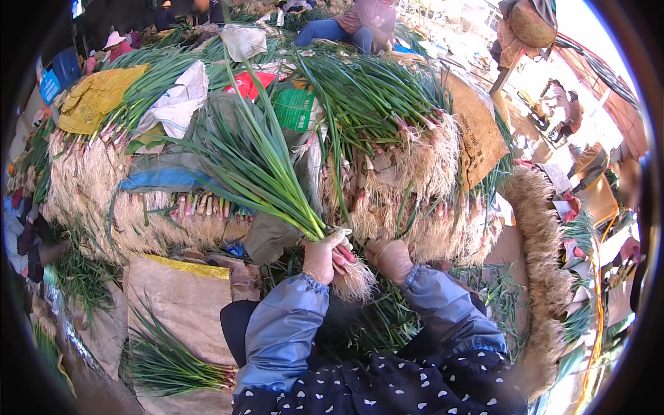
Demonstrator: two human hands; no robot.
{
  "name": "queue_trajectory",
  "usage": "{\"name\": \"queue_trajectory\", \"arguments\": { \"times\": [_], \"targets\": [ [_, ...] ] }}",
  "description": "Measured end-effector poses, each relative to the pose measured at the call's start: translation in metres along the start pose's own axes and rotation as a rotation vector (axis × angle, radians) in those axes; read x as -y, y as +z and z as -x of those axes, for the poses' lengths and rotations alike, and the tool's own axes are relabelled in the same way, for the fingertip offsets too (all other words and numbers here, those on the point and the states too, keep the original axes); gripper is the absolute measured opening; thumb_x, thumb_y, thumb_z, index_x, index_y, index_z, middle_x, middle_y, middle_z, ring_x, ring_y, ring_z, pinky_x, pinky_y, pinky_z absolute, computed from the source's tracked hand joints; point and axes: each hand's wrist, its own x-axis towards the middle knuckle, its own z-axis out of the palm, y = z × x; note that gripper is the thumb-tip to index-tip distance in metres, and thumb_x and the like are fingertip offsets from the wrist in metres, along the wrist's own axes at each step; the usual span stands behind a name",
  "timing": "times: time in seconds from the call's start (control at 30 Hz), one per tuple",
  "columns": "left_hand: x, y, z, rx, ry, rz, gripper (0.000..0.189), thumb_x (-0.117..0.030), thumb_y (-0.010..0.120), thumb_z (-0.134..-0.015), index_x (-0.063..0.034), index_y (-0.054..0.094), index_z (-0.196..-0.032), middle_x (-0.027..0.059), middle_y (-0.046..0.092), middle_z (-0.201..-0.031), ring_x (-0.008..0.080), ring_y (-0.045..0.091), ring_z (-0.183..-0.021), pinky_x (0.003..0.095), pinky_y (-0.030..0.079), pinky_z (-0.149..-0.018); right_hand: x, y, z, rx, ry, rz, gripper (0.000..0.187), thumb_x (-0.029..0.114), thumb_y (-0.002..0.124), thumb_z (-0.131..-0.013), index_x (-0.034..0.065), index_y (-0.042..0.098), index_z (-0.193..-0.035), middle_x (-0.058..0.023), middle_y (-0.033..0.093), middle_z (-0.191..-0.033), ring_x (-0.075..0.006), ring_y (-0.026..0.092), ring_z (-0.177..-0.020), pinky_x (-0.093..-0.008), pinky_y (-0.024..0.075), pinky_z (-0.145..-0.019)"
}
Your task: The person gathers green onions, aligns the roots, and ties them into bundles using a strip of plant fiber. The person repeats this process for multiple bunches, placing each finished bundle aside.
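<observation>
My left hand (pixel 319 257) is closed around a bunch of green garlic (pixel 285 192) just above its pinkish stem bases. The long leaves fan up and to the left, while the pale roots hang below the fist. Beside those roots is my right hand (pixel 391 259), with its fingers curled; their tips are hidden, so whether they pinch anything does not show. Just beyond it rises a heaped pile of green garlic (pixel 378 98), its dense roots facing me. Blue sleeve covers reach to both wrists.
A smaller bunch (pixel 176 358) lies on a brown sack (pixel 176 301) at lower left. Sacks, including a yellow one (pixel 101 96), lie over the pile. Another root-edged row (pixel 537 280) runs along the right. Loose leaves (pixel 384 321) litter the ground below my hands. A person (pixel 358 26) sits beyond the pile.
</observation>
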Motion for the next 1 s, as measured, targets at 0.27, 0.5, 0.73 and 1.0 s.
{"name": "queue_trajectory", "arguments": {
  "times": [0.27, 0.5, 0.73, 1.0],
  "targets": [
    [-0.027, -0.012, 0.002, 0.120, -0.053, 0.208, 0.027, -0.019, 0.056, -0.086, 0.0038, 0.058, -0.101, 0.0041, 0.054, -0.067, 0.0178, 0.056, -0.061, 0.0317, 0.049, -0.053, -0.009, -0.052, -0.020, 0.426, -0.049, 0.381, 0.021, 0.023, 0.054, -0.085, 0.0068, 0.066, -0.088, -0.0108, 0.066, -0.088, -0.0253, 0.065, -0.077, -0.0359, 0.0542, -0.065],
    [-0.019, -0.001, -0.001, 0.132, 0.016, 0.125, 0.023, -0.012, 0.055, -0.084, 0.0022, 0.061, -0.101, 0.0060, 0.061, -0.070, 0.0172, 0.059, -0.050, 0.0238, 0.047, -0.043, 0.013, -0.124, -0.166, -0.067, 0.115, 0.195, 0.043, 0.039, 0.053, -0.088, 0.0001, 0.060, -0.105, -0.0192, 0.064, -0.098, -0.0310, 0.063, -0.088, -0.0396, 0.0499, -0.076],
    [-0.006, -0.006, 0.007, 0.074, -0.150, 0.046, 0.031, -0.018, 0.055, -0.086, 0.0023, 0.059, -0.109, 0.0117, 0.064, -0.084, 0.0219, 0.062, -0.056, 0.0299, 0.050, -0.049, 0.007, -0.066, -0.015, -0.028, -0.095, -1.588, 0.025, 0.018, 0.054, -0.092, 0.0001, 0.057, -0.109, -0.0005, 0.061, -0.090, -0.0107, 0.053, -0.081, -0.0268, 0.0435, -0.074],
    [0.063, 0.004, 0.042, -0.032, -0.285, -0.051, 0.016, -0.017, 0.066, -0.081, -0.0012, 0.061, -0.082, 0.0086, 0.056, -0.056, 0.0177, 0.048, -0.034, 0.0308, 0.039, -0.027, 0.022, 0.020, 0.076, -0.369, -0.236, -0.696, 0.019, 0.023, 0.055, -0.087, 0.0058, 0.060, -0.093, -0.0194, 0.059, -0.073, -0.0379, 0.058, -0.071, -0.0409, 0.0450, -0.061]
  ]
}}
